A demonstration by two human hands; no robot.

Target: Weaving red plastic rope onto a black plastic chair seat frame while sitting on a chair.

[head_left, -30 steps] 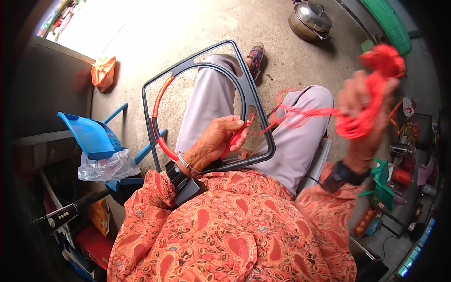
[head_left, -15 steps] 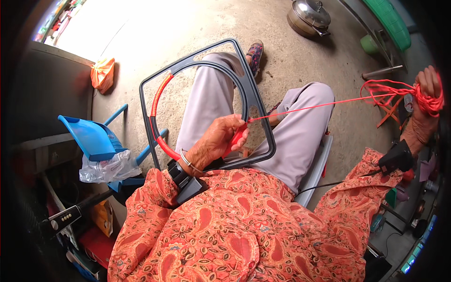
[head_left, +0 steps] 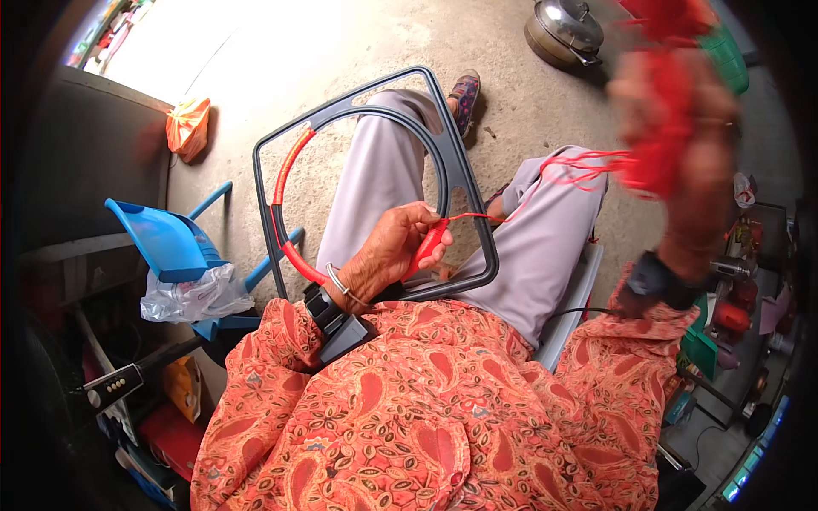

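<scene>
A dark grey plastic frame (head_left: 461, 175) with a round ring inside rests across my thighs. Red cord is wound tightly around parts of the ring (head_left: 288, 176), on its left and lower sides. My left hand (head_left: 399, 244) grips the ring's lower right, thumb and forefinger pinching where the cord leaves the winding. From there a loose, sagging strand (head_left: 520, 210) runs right to a bundle of red cord (head_left: 660, 140). My right hand (head_left: 703, 140), raised at the upper right and smeared by motion, holds that bundle.
A blue dustpan-like plastic piece (head_left: 162, 247) and a clear plastic bag (head_left: 196, 295) are at the left. An orange bag (head_left: 188, 129) sits on the concrete floor by a dark panel. A lidded metal pot (head_left: 562, 34) stands at the far right, and cluttered shelves line both sides.
My right hand has swung up and inward with the cord bundle. The strand, taut before, now hangs slack. My left hand and the frame have barely moved.
</scene>
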